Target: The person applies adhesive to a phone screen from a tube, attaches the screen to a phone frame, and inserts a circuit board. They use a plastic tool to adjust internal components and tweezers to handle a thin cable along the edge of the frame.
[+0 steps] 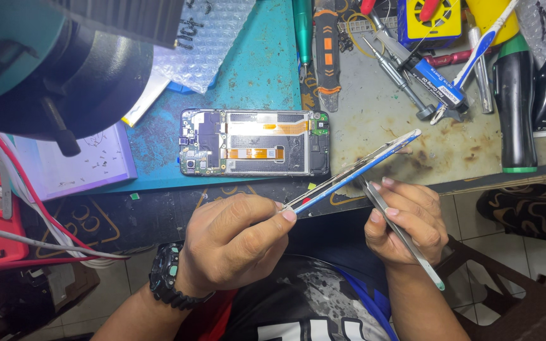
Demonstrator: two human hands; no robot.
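My left hand (232,237) pinches a thin blue-edged phone panel (355,170) edge-on. My right hand (409,221) grips metal tweezers (399,230) against it, the opened phone (254,142) lying just beyond on the teal mat (260,69)

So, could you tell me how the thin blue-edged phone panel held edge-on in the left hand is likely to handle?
The thin blue-edged phone panel is probably stiff: it juts out straight from the left hand. Likely light, since fingertips pinch it at one end. Its thinness suggests it could crack where the right hand works metal tweezers against it.
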